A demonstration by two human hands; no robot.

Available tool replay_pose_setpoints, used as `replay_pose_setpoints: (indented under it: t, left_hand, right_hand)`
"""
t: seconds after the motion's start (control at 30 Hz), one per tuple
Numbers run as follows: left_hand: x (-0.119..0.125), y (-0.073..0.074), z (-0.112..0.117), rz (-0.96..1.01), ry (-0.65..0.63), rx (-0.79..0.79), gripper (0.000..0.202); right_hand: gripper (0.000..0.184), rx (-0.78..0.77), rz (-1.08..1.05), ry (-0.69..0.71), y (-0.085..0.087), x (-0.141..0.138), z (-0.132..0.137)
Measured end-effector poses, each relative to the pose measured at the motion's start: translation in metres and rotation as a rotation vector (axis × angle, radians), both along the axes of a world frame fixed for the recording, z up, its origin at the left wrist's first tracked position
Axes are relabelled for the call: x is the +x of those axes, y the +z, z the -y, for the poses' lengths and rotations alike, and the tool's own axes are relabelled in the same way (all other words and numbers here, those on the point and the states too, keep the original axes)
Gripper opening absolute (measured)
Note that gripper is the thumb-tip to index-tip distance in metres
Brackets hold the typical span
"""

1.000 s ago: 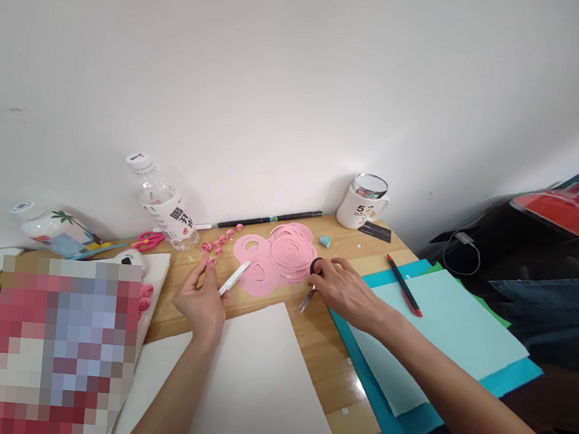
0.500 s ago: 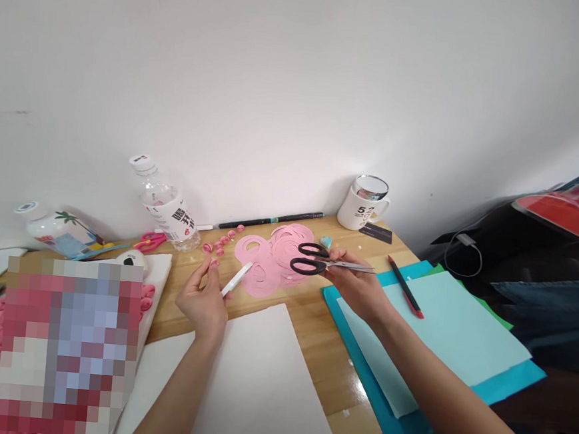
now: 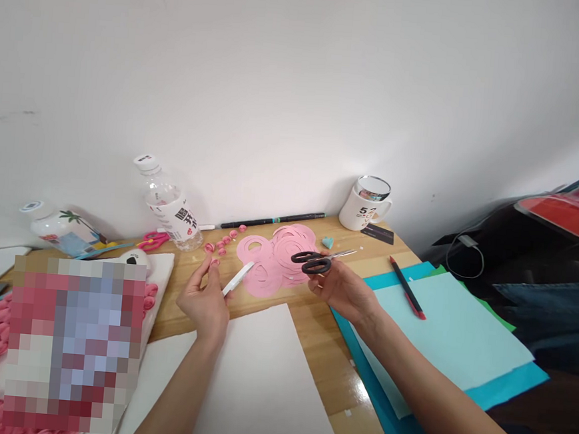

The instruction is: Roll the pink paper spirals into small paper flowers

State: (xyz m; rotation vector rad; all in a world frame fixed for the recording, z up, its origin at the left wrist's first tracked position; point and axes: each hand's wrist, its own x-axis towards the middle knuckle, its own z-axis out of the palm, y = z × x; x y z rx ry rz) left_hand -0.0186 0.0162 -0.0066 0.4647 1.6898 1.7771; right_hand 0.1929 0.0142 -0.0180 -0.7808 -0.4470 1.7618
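My left hand (image 3: 205,306) is closed over the desk, with a slim white pen-like tool (image 3: 237,279) sticking out of its grip. A small pink paper coil (image 3: 215,263) shows at its fingertips. My right hand (image 3: 348,291) holds scissors (image 3: 316,265) with black handles, near the blades; the loops face left and the blades point up and to the right. Between and beyond both hands lie pink paper sheets (image 3: 257,279) cut with circles and spirals. Several small pink rolled flowers (image 3: 225,239) lie just beyond my left hand.
White paper (image 3: 261,375) lies in front of me. Right of it are light blue sheets (image 3: 453,330) with a black-and-red pen (image 3: 408,290). Along the wall stand a clear bottle (image 3: 174,208) and a white mug (image 3: 357,209). At left is a board (image 3: 161,280) with pink rolled flowers, partly pixelated.
The scissors have turned in my right hand: their blades, which pointed right, now tilt up and away. My right hand has shifted slightly left and lower. My left hand is nearly unmoved.
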Motion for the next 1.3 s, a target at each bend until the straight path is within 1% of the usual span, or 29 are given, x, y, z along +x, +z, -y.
replay_pose_setpoints:
  t: [0.07,0.23,0.4,0.53,0.63,0.73,0.8,0.9,1.03,1.17,1.3]
  left_hand:
    - [0.000,0.001,0.001,0.005,0.005,-0.006,0.041]
    - [0.000,0.001,0.000,0.007,0.007,-0.009,0.042]
    - [0.000,0.001,-0.001,-0.009,0.009,-0.034,0.043]
    - [0.000,0.002,0.000,0.016,0.014,-0.035,0.043]
    - [-0.001,0.002,0.000,0.022,0.017,-0.034,0.042]
    - [-0.001,0.000,-0.001,0.018,0.024,-0.036,0.040]
    - [-0.001,-0.001,-0.001,0.017,0.025,-0.036,0.039]
    - [-0.001,0.000,-0.001,0.026,0.020,-0.036,0.039]
    - [0.000,0.003,0.000,0.035,0.015,-0.042,0.041]
    - [0.000,0.002,0.000,0.036,0.011,-0.036,0.041]
    - [-0.001,-0.001,-0.001,0.037,0.011,-0.026,0.041]
  right_hand:
    - [0.026,-0.043,-0.007,0.000,-0.002,-0.001,-0.001]
    - [0.018,-0.029,0.005,0.036,-0.001,-0.003,0.001]
    - [0.020,-0.030,0.140,0.053,-0.001,-0.007,0.006]
    - [0.019,0.001,0.248,0.101,0.008,-0.012,0.012]
    - [0.026,-0.006,0.245,0.157,0.017,-0.013,0.016]
    - [0.037,-0.001,0.121,0.304,0.024,-0.013,0.018]
    - [0.043,0.021,0.046,0.364,0.026,-0.013,0.019]
    - [0.049,0.080,0.022,0.340,0.027,-0.014,0.022]
    - [0.050,0.137,0.039,0.285,0.027,-0.016,0.027]
    - [0.056,0.126,0.116,0.303,0.028,-0.019,0.031]
    - [0.061,0.132,0.204,0.337,0.023,-0.023,0.033]
